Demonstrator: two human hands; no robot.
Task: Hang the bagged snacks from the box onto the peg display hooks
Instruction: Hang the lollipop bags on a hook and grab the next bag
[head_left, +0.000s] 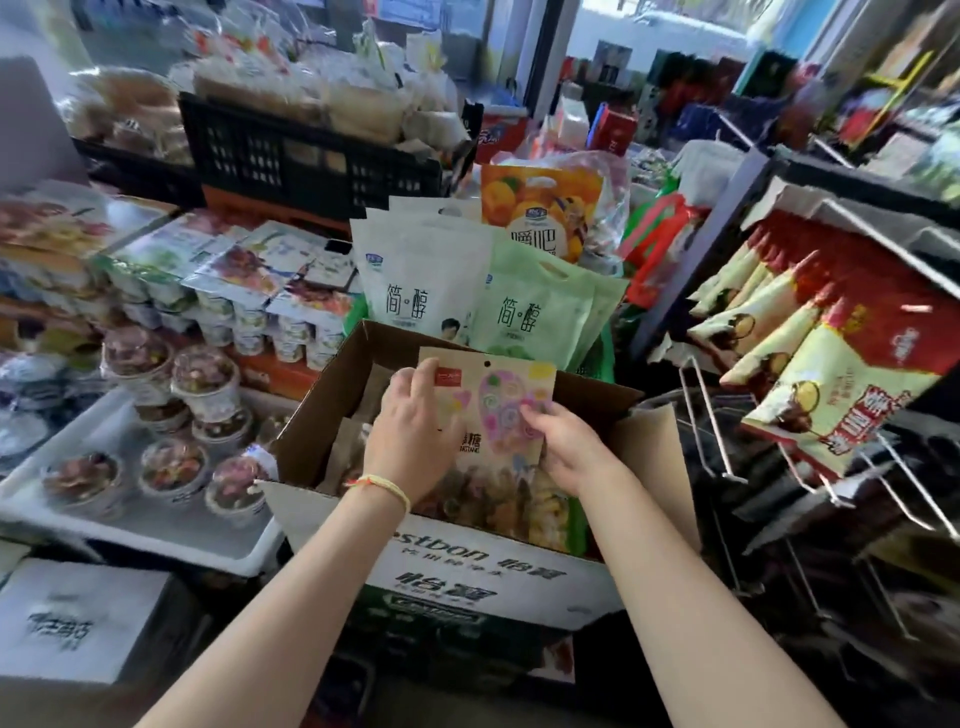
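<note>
Both hands (410, 431) (566, 447), fingers pinching the snack bag's (498, 410) side edges (upright) above the open box (467, 561).

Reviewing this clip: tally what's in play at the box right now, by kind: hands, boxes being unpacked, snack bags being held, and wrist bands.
Hands: 2, left hand and right hand
Open cardboard box being unpacked: 1
Snack bag gripped by both hands over the box: 1
Wrist band, on the left wrist: 1
Total: 5
Further bags lie in the box, too hidden to count.
</note>
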